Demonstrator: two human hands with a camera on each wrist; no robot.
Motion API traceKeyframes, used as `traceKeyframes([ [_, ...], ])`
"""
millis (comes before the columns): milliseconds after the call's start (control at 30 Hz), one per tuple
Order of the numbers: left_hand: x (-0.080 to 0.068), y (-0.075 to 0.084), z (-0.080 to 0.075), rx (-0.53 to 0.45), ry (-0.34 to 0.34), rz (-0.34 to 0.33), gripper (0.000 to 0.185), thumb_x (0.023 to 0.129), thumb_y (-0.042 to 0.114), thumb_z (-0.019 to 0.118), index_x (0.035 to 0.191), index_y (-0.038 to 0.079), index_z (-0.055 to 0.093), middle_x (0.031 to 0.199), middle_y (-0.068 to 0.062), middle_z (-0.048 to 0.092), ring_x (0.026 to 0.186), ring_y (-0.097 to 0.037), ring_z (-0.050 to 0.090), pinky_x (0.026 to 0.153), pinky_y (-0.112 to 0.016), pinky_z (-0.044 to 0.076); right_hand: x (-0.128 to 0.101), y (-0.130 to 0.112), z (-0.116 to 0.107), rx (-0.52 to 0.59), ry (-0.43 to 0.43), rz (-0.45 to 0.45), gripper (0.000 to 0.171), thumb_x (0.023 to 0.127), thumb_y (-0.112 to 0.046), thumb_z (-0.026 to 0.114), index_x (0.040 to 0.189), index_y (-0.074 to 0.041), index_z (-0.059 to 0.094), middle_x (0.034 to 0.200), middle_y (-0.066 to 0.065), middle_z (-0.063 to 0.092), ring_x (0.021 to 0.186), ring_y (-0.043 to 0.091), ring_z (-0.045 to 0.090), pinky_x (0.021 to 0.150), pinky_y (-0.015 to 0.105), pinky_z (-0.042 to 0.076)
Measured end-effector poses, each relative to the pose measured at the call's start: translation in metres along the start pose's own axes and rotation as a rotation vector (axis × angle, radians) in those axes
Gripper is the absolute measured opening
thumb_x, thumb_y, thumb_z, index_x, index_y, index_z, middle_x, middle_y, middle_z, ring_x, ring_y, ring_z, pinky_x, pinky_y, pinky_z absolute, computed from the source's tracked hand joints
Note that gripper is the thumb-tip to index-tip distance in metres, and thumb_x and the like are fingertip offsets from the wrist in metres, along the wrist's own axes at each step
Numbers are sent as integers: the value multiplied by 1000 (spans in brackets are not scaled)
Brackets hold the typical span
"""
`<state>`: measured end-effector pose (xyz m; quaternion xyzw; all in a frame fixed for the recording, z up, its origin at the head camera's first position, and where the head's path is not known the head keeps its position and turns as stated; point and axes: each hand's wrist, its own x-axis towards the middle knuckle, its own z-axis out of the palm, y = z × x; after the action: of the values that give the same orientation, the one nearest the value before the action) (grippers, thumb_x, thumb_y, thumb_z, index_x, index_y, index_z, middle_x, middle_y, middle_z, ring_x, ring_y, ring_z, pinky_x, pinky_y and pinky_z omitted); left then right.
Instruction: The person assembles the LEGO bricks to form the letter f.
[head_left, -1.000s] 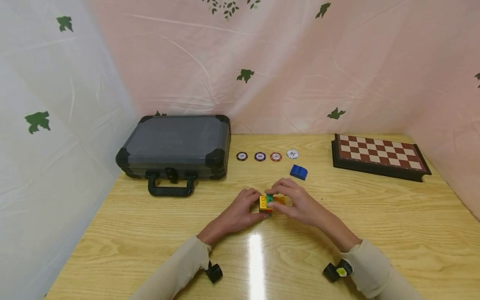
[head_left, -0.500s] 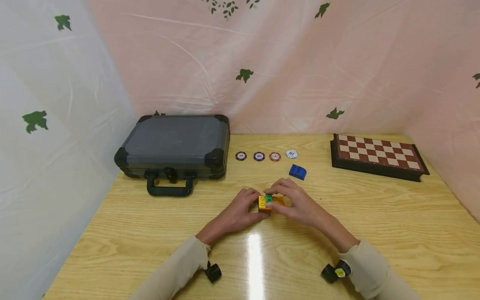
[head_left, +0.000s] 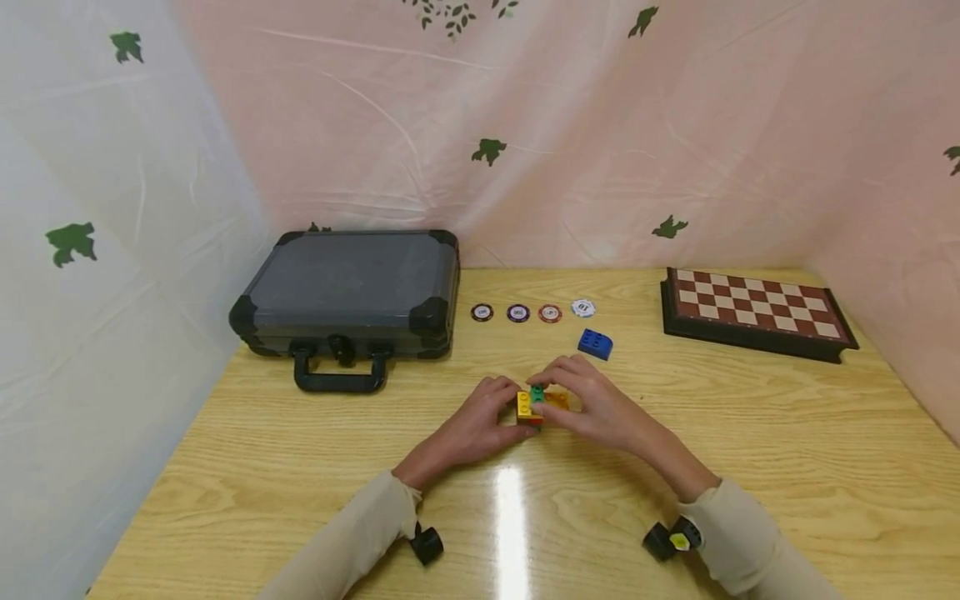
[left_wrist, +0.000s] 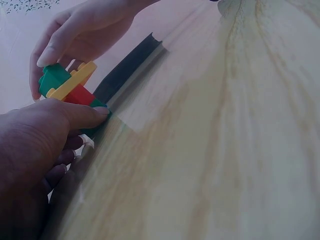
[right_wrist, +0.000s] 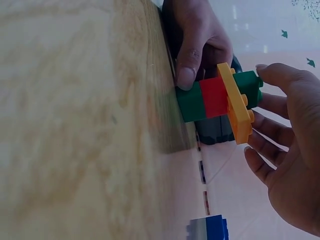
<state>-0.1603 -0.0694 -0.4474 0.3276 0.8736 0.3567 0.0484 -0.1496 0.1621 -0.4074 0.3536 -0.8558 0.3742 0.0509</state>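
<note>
A small stack of toy building bricks stands on the table between the hands. From the bottom it has a green brick [right_wrist: 191,104], a red brick [right_wrist: 213,97], a long yellow plate [right_wrist: 241,120] and another green brick [right_wrist: 246,86] on top. The left hand [head_left: 480,425] grips the stack low down, its thumb along the bottom green brick in the left wrist view. Over the top, the right hand [head_left: 596,408] pinches the upper green brick between thumb and fingers. One end of the yellow plate juts out under the right hand's palm.
Beyond the right hand lies a blue brick [head_left: 596,344]. Behind it several poker chips [head_left: 518,313] form a row. A grey hard case [head_left: 348,283] with a black handle occupies the back left, and a chessboard box [head_left: 757,308] the back right.
</note>
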Motion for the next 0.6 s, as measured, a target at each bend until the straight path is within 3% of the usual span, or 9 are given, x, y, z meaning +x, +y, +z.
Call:
traceKeyframes([
  [200, 0, 0, 0, 3, 12, 29, 37, 92, 22, 81, 124, 9, 68, 122, -6, 63, 110, -21, 52, 96, -41, 45, 2, 2, -5, -7, 5, -30, 27, 98, -16, 74, 123, -5, 71, 118, 0, 66, 112, 18, 56, 93, 49, 50],
  [600, 0, 0, 0, -11, 10, 2, 34, 93, 25, 81, 120, 9, 68, 122, -4, 62, 111, -20, 51, 98, -40, 45, 2, 18, -21, -19, 78, -5, 21, 98, -7, 71, 119, -4, 71, 112, 10, 68, 108, 24, 58, 89, 52, 50],
])
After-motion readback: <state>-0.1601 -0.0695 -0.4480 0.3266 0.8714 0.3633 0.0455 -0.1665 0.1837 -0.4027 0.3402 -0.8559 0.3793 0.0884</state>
